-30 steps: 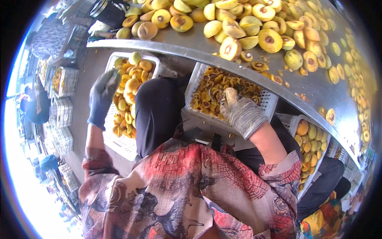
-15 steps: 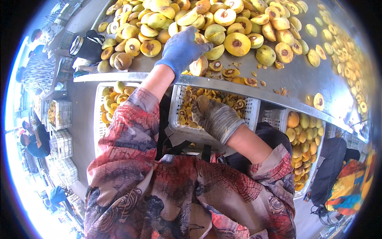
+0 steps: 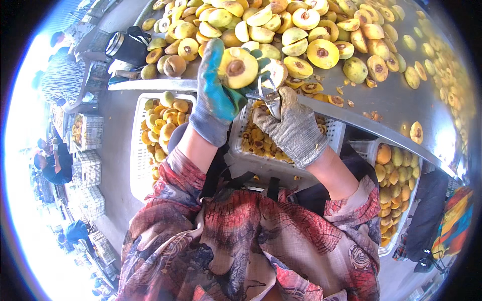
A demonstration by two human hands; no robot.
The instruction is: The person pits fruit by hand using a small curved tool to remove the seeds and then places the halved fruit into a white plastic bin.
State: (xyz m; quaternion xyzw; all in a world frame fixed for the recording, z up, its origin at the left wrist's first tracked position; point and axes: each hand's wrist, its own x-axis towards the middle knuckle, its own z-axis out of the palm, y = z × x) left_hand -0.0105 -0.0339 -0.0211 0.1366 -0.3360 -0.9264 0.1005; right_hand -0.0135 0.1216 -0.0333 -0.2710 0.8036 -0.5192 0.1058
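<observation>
My left hand [image 3: 212,103], in a blue-green coated glove, grips a yellow peach half [image 3: 247,75], its cut face with the brown pit turned up. In my right hand [image 3: 297,128], gloved in dirty grey knit, is a metal pitting tool [image 3: 273,104] with a curved loop at its end. The loop stands just right of the peach half, apart from its cut face. Both hands are over the near edge of the metal table [image 3: 374,103], above a white crate [image 3: 236,145] of peach scraps. The tool's handle is mostly hidden in my fist.
Many halved peaches [image 3: 321,54] are heaped on the table. A white crate [image 3: 136,150] of pieces stands at left, another crate [image 3: 370,145] of peaches at right. A black container [image 3: 123,46] sits near the table's left end. Co-workers [image 3: 57,163] are at far left.
My left hand has come back from the heap with a peach half, turned palm up. My right hand has risen from the scrap crate, bringing the pitting tool into view beside it.
</observation>
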